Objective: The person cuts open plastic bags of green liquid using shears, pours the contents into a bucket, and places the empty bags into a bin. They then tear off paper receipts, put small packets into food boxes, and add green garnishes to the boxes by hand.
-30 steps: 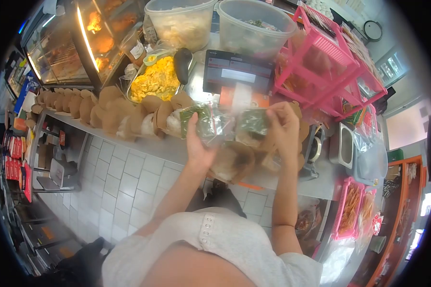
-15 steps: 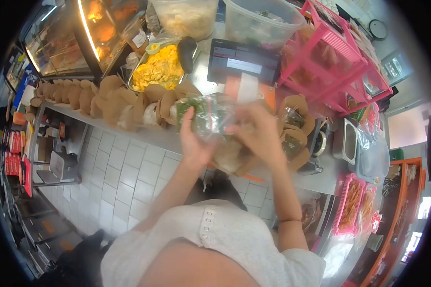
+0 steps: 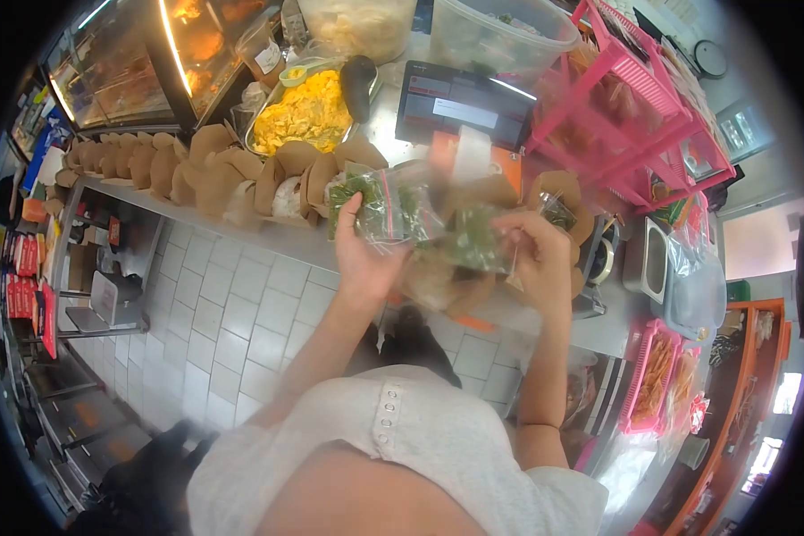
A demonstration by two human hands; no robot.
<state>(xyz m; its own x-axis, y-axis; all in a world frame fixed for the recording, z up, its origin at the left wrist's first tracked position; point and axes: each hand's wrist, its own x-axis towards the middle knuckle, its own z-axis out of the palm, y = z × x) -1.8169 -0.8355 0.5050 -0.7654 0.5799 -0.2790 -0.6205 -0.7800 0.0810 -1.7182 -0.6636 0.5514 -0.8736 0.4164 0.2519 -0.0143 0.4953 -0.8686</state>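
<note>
In the middle of the view, my left hand (image 3: pixel 364 263) holds several small clear bags of green herbs (image 3: pixel 393 207) with red seal lines. My right hand (image 3: pixel 542 253) pinches the edge of another bag of greens (image 3: pixel 481 239), blurred by motion, to the right of the first ones. Below this bag, an open brown box (image 3: pixel 433 281) holds something pale that is partly hidden. An open box further right (image 3: pixel 558 207) has a bag of greens in it. Left of my left hand, another open box (image 3: pixel 288 195) contains something white.
A row of brown boxes (image 3: pixel 134 161) lines the counter at left. Behind them are a tray of yellow food (image 3: pixel 305 116) and a lit glass case (image 3: pixel 121 76). A tablet (image 3: pixel 456 107), a clear tub (image 3: pixel 500 40) and a pink rack (image 3: pixel 590 107) stand further back.
My right hand has moved right, away from my left hand, drawing one bag of greens apart from the others. The view has shifted slightly.
</note>
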